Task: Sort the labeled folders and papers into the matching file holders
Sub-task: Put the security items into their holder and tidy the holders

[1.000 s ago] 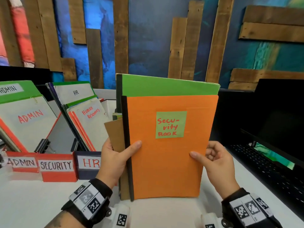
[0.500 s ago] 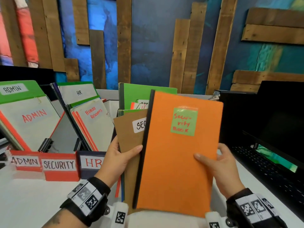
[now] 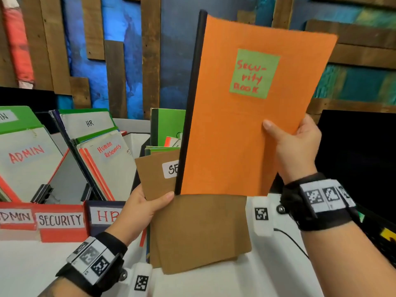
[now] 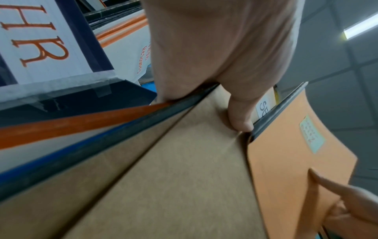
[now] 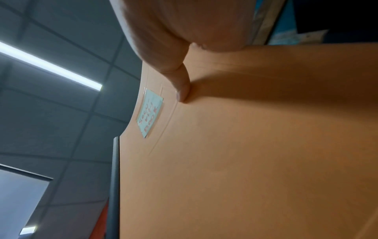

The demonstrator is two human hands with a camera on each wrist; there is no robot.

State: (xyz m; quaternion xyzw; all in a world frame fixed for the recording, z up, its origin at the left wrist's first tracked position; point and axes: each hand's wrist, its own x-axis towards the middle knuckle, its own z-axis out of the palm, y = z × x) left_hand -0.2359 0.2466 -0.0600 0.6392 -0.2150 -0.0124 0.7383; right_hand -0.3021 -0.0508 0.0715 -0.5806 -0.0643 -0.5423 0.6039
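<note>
My right hand (image 3: 287,142) grips an orange book (image 3: 242,129) with a black spine and a green note reading "Security Book", raised high at centre right. In the right wrist view the thumb presses the orange book (image 5: 245,145) beside its note. My left hand (image 3: 145,202) holds a stack of folders upright, a brown folder (image 3: 199,228) in front with a partly hidden white label. In the left wrist view its thumb lies across the brown folder (image 4: 174,177). Three file holders stand at left: ADMIN (image 3: 15,217), SECURITY (image 3: 61,221) and HR (image 3: 105,215).
The ADMIN and HR holders hold labelled folders; the SECURITY slot between them shows bare grey wall. Green folders (image 3: 169,125) stand behind the brown one. A dark laptop (image 3: 364,159) sits at the right on the white table (image 3: 25,264).
My right hand has lifted the orange book up and to the right, off the front of the stack. The brown folder behind it is now uncovered. My left hand has stayed on the stack.
</note>
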